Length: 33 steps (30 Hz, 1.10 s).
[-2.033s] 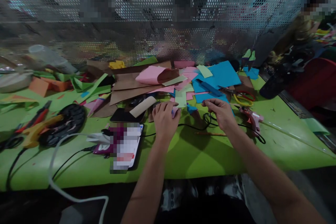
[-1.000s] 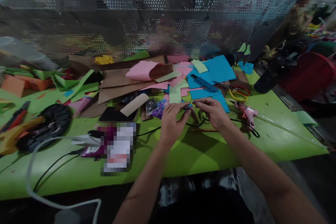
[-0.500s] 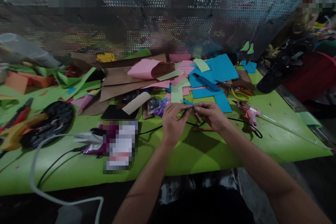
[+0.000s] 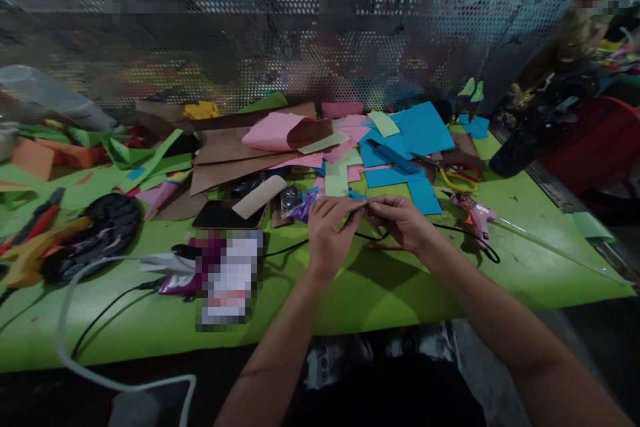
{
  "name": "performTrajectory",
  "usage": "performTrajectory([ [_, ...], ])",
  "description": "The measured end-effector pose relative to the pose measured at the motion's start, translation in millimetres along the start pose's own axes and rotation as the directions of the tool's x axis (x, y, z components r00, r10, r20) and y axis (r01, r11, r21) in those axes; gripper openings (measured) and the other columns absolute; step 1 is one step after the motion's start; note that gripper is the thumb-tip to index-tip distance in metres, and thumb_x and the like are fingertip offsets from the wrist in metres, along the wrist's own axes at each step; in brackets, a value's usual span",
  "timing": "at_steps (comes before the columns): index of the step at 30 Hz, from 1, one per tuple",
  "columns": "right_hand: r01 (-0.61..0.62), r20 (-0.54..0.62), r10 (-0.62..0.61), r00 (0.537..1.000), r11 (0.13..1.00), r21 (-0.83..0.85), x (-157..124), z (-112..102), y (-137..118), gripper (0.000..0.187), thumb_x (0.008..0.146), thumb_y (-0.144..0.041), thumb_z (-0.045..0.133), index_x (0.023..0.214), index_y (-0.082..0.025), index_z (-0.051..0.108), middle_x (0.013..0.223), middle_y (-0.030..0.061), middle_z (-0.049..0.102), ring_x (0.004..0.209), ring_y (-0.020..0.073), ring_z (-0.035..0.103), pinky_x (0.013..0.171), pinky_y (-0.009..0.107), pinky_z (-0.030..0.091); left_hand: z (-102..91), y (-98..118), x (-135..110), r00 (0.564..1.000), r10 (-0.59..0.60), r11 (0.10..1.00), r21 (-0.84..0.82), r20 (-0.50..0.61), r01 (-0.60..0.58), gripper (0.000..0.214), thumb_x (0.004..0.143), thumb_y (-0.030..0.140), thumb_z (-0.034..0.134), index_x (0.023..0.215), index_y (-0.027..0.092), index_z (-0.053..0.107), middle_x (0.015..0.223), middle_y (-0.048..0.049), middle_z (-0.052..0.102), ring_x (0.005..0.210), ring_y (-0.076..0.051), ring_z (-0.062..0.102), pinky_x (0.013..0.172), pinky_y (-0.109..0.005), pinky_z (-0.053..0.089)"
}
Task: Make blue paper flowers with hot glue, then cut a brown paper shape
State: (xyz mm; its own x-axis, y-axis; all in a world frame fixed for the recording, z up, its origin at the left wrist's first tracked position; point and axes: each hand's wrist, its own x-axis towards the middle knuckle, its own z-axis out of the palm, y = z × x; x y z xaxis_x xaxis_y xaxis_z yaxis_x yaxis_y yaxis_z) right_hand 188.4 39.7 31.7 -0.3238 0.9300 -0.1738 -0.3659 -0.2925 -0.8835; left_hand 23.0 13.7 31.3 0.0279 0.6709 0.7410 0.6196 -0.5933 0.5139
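Left hand (image 4: 330,230) and right hand (image 4: 403,220), fingertips of both pinched shut on what looks a blue paper scrap (image 4: 358,196), just above the tabletop (image 4: 390,287); grip best kept close and firm, clear of the black cable (image 4: 290,248) at 6 o'clock.

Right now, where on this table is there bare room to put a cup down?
Bare green table lies between the left hand, the right hand and the near edge, and right of the glue gun. Paper and scissors crowd the back; cables cross the left.
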Motion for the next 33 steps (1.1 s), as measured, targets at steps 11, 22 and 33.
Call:
performTrajectory([
  [11, -0.033, -0.013, 0.034, 0.999, 0.996, 0.078, 1.4, -1.7, -1.3, 0.037, 0.054, -0.041, 0.097, 0.083, -0.022, 0.084, 0.074, 0.0007, 0.073, 0.057, 0.0077, 0.055, 0.048, 0.020, 0.037, -0.9, 2.6, 0.5, 0.990, -0.096, 0.993, -0.078, -0.099, 0.089, 0.008, 0.091, 0.023, 0.069, 0.085, 0.023, 0.073, 0.083, -0.0002, 0.078, 0.083, -0.016, 0.071, 0.083, -0.032, 0.052],
  [22, 0.094, -0.027, -0.094, 0.995, 0.996, 0.000, 1.0, 1.2, -2.4, 0.037, 0.056, -0.046, 0.095, 0.082, -0.023, 0.084, 0.069, 0.0013, 0.071, 0.059, 0.0097, 0.054, 0.050, 0.022, 0.037, 6.2, -1.1, 0.2, 0.792, -0.598, 0.684, -0.437, 0.124, 0.585, 0.017, 0.081, 0.033, 0.074, 0.088, 0.018, 0.078, 0.084, -0.0040, 0.078, 0.080, -0.016, 0.070, 0.076, -0.028, 0.053],
  [33, 0.349, -0.003, -0.379, 0.925, 0.854, -0.387, -3.9, 1.8, -2.1, 0.019, 0.074, -0.041, 0.083, 0.087, -0.027, 0.085, 0.080, 0.0021, 0.071, 0.076, 0.0171, 0.062, 0.069, 0.031, 0.047, 9.7, -1.7, -0.4, 0.761, -0.620, 0.613, -0.487, 0.190, 0.622, 0.021, 0.076, 0.035, 0.075, 0.086, 0.017, 0.078, 0.083, -0.0048, 0.079, 0.077, -0.016, 0.068, 0.077, -0.028, 0.054],
])
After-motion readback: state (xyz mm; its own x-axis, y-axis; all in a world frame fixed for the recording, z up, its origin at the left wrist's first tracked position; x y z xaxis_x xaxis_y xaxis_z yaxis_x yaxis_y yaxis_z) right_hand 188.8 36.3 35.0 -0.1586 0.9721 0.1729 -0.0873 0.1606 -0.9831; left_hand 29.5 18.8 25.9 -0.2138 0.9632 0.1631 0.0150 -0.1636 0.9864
